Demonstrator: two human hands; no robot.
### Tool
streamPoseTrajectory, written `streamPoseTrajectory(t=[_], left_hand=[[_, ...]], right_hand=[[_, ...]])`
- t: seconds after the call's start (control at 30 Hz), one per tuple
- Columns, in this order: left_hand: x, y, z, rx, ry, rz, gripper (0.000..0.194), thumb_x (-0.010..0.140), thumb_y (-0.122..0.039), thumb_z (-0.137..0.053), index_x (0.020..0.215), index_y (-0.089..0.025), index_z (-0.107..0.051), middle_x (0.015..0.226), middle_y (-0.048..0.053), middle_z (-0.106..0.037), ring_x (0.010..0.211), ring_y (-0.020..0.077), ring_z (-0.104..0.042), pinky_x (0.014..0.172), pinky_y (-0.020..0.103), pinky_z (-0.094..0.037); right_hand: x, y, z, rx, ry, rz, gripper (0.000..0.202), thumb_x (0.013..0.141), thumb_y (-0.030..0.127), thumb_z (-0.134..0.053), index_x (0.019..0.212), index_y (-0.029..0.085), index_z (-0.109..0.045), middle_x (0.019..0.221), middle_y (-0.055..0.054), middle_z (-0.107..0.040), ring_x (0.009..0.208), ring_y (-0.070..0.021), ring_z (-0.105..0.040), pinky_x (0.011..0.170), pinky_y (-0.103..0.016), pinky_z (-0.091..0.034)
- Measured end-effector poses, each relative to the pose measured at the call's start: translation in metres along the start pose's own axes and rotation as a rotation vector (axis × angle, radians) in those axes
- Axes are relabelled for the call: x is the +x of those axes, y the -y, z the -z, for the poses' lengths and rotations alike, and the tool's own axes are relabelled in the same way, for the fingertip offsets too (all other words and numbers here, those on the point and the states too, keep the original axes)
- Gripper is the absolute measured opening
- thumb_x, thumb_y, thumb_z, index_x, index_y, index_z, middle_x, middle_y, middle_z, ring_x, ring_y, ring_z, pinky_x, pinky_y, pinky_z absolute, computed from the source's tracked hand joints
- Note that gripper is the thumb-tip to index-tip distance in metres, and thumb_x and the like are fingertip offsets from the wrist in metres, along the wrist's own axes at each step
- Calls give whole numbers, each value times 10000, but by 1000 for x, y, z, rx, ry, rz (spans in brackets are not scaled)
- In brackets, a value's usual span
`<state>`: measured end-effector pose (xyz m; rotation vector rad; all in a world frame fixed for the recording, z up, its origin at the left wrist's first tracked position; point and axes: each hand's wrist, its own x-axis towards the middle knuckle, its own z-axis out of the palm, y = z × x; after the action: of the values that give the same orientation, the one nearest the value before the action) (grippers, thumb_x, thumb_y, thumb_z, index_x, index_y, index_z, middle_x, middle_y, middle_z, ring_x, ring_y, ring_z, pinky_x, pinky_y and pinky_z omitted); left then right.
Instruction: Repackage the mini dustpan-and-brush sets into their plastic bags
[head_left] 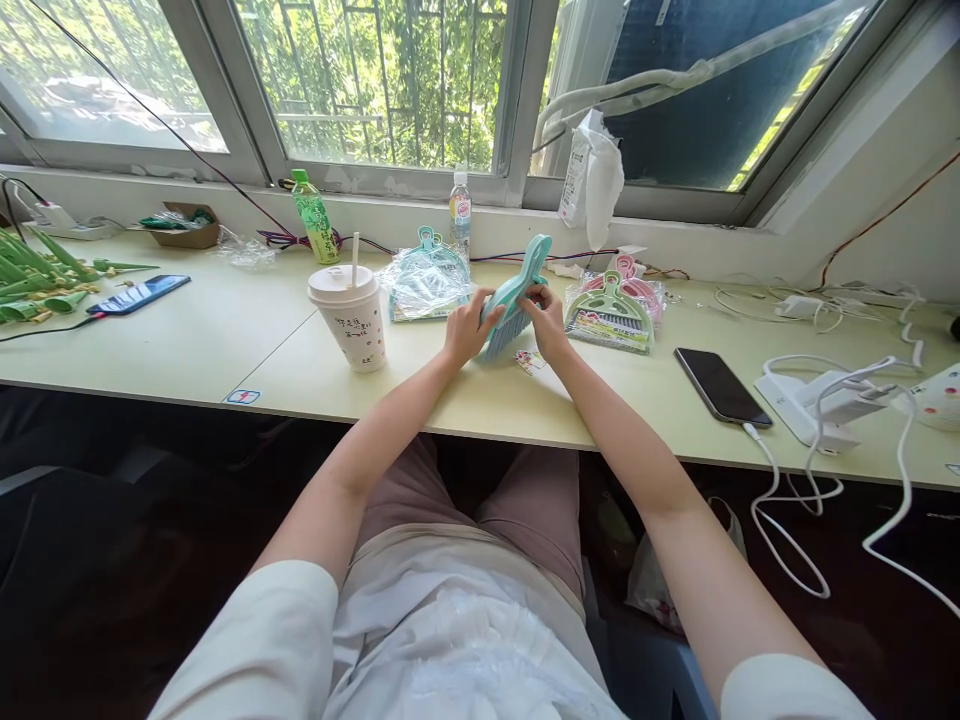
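Both my hands hold a small teal hand brush (516, 292) just above the pale green desk (225, 340). My left hand (466, 328) grips its left side near the bristles. Fingers of my right hand (546, 318) press on the bristle end from the right. The brush's handle points up and away from me. A small printed card (529, 361) lies on the desk under the brush.
A lidded paper cup with a straw (351, 313) stands left of my hands. Packaged brush-and-dustpan sets lie behind (427, 280) and to the right (611, 315). A black phone (721, 386) and white chargers with cables (817, 405) lie to the right. Two bottles (313, 215) stand by the window.
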<state>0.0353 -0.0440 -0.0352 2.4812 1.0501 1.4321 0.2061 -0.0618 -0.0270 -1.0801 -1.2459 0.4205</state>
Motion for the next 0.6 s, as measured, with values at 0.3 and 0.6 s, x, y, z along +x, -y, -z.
streamPoseTrajectory(t=[0.3, 0.6], left_hand=[[3, -5, -7, 41, 48, 158, 540, 1042, -561, -238, 1272, -200, -566, 809, 73, -690, 797, 240, -684, 741, 308, -419], [26, 51, 22, -88, -463, 616, 491, 1063, -445, -201, 1288, -194, -558, 1058, 124, -695, 1083, 251, -651, 902, 332, -466]], right_hand=[[2, -3, 1, -124, 1, -3, 341, 798, 544, -646, 906, 224, -595, 886, -30, -584, 883, -201, -580, 830, -376, -528], [6, 27, 22, -93, -130, 61, 549, 904, 697, -453, 1160, 261, -666, 1063, -76, -662, 1014, -205, -651, 857, -353, -538]])
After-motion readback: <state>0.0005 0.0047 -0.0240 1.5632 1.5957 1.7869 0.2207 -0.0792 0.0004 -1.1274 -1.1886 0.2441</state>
